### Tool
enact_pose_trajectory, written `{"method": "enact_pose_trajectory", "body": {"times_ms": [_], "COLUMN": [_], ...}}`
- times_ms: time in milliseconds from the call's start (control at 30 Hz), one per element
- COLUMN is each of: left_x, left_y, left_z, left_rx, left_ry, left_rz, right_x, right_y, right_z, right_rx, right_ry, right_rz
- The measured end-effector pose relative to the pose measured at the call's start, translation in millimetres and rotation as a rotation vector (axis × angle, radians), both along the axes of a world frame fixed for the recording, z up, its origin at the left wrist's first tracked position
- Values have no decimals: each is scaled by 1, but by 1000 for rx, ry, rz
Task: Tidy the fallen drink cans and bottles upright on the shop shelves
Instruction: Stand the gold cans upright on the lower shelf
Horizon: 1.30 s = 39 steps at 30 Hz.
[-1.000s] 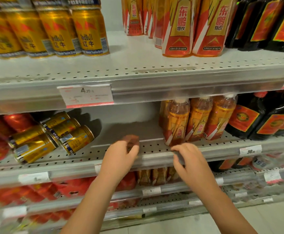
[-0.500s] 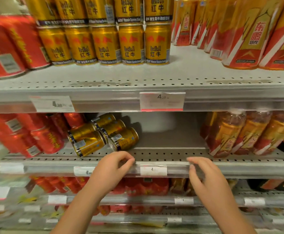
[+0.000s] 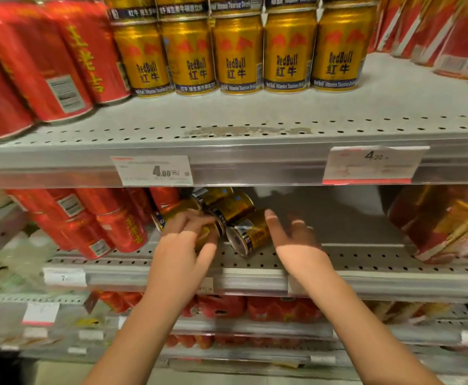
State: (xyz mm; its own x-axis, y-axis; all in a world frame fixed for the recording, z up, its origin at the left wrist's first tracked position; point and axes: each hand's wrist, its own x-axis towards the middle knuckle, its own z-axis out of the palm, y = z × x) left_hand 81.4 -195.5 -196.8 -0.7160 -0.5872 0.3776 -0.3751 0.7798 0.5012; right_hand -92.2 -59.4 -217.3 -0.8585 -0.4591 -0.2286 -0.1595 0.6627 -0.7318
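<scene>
Several gold Red Bull cans lie on their sides in a heap on the middle shelf. My left hand reaches in over the front-left fallen can, fingers curled on it. The front-right fallen can lies with its base towards me. Just right of it, my right hand is spread, fingers apart, holding nothing. More fallen gold cans lie behind, partly hidden under the upper shelf edge.
Upright gold Red Bull cans stand in a row on the upper shelf, red cans to their left. Red cans crowd the middle shelf's left; orange bottles stand at its right. Price tags hang on the rail.
The view has swung left and closer. Both hands moved from the shelf's front rail up into the shelf, the left one onto a fallen can, the right one beside the heap.
</scene>
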Motion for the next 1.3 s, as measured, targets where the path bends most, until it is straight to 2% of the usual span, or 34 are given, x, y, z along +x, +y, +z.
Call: {"method": "enact_pose_trajectory", "body": {"times_ms": [67, 233, 400, 567, 700, 800, 867, 967, 1133, 1200, 1300], "left_x": [1, 4, 9, 6, 7, 7, 8, 8, 9, 10, 13], "left_y": [-8, -16, -15, -10, -11, -9, -11, -15, -19, -19, -13], "left_z": [-3, -19, -28, -31, -30, -28, -28, -28, -24, -21, -18], "left_rx": [-66, -124, -170, -172, -196, -217, -233, -260, -231, -142, 152], "left_ry": [-33, -280, -305, -309, -299, -298, -299, -308, -311, -248, -18], "left_rz": [72, 184, 175, 229, 231, 223, 217, 222, 189, 158, 123], "right_x": [1, 2, -1, 4, 19, 26, 25, 15, -6, -8, -9], "right_y": [-8, -24, -21, -12, -7, -2, 2, 13, 36, 44, 52], "right_z": [3, 8, 6, 3, -7, -10, -8, -1, -7, -13, -18], "right_rx": [37, 149, 144, -25, -340, -522, -533, -305, -218, -225, -253], "right_ry": [-6, 16, -17, -117, -259, -281, -167, 163, 223, 258, 299], "right_rz": [30, 116, 124, 95, 10, -36, -24, 62, 67, 89, 131]}}
